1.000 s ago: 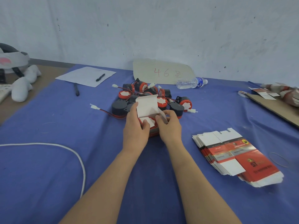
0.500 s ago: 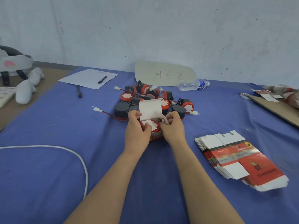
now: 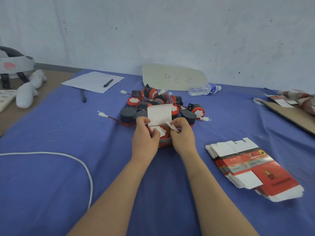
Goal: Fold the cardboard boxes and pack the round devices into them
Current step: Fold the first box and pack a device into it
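Glossy red card box (image 3: pixel 164 143) pinched at its sides by left hand (image 3: pixel 144 137) and right hand (image 3: pixel 183 137), white flap (image 3: pixel 159 114) upright, round device (image 3: pixel 162 131) inside, half hidden by thumbs, on blue cloth worktop (image 3: pixel 68 167).

Bare forearms (image 3: pixel 119 193) — bare hands (image 3: pixel 145 138)

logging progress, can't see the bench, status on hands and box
Left hand grips box, right hand pinches side flap. Device inside, lid upright, not yet closed. Loose pile close behind.
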### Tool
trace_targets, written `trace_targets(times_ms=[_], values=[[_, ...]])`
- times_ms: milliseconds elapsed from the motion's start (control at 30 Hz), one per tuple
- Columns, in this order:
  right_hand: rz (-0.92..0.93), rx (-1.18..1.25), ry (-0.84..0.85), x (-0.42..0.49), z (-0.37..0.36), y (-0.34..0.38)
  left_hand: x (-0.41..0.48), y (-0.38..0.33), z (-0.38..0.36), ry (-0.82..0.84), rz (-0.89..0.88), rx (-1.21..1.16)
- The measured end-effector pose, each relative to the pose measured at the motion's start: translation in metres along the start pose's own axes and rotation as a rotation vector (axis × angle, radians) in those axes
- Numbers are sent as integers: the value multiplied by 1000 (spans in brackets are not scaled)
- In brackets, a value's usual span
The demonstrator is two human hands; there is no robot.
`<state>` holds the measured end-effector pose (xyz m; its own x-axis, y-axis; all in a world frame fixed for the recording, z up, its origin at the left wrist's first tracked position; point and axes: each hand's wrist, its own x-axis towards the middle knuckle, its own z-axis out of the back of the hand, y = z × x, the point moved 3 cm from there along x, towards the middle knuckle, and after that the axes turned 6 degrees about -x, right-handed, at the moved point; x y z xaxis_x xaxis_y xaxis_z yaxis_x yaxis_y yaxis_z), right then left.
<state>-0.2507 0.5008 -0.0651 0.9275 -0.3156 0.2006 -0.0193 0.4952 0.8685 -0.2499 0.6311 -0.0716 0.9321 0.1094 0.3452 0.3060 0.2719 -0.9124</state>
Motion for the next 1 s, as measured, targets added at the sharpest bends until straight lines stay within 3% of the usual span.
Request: trace_targets(times_ms=[167, 267, 567, 667, 767, 900, 1000], values=[[89, -112, 282, -1, 15, 2, 1, 1, 2, -13, 10, -98], [58, -34, 432, -5, 24, 1, 4, 2, 4, 11, 26, -141], [86, 19, 50, -6, 16, -4, 7, 2, 8, 114, 96, -291], [186, -58, 128, -9, 19, 0, 5, -1, 9, 192, 88, -289], [184, -130, 315, -8, 26, -2, 4, -1, 10, 298, -74, -64], [75, 35, 494, -10, 33, -8, 4, -4, 10, 305, -252, 82], [28, 124, 504, -11, 33, -9, 4, -7, 10, 273, -300, 107]])
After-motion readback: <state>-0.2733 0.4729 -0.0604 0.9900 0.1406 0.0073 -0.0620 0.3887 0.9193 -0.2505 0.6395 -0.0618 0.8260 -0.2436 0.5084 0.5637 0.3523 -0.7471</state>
